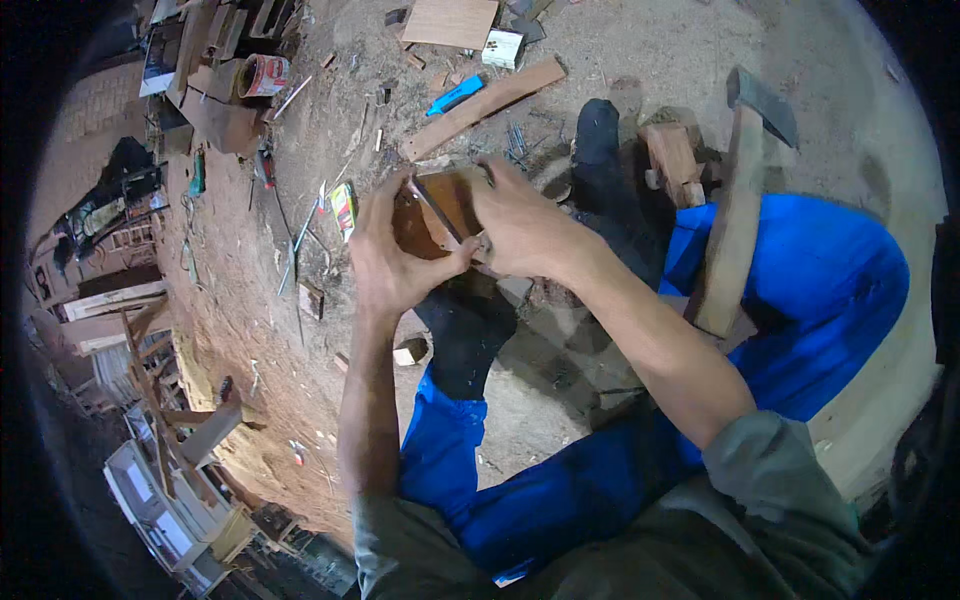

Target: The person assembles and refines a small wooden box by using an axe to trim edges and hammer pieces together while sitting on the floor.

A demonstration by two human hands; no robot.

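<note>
Both my hands hold a small brown wooden box-like piece [460, 200], tilted above the ground near my feet. My left hand [385, 250] grips its left side, the thumb stretched across toward the near corner. On the right side my right hand [520, 220] is closed round the piece, with its fingertips at the far edge. A narrow raised edge runs slantwise between the two hands. My fingers hide part of the piece, so its full shape cannot be made out. An axe [735, 200] with a wooden handle leans over my bent right leg.
Beyond my hands lie a wooden strip [500, 103], a blue flat-sided object [456, 95] and a thin board [450, 22]. A wooden block [672, 155] stands near the axe head. Left are a yellow-green packet [343, 210], a bucket [266, 76] and stacked timber [205, 110].
</note>
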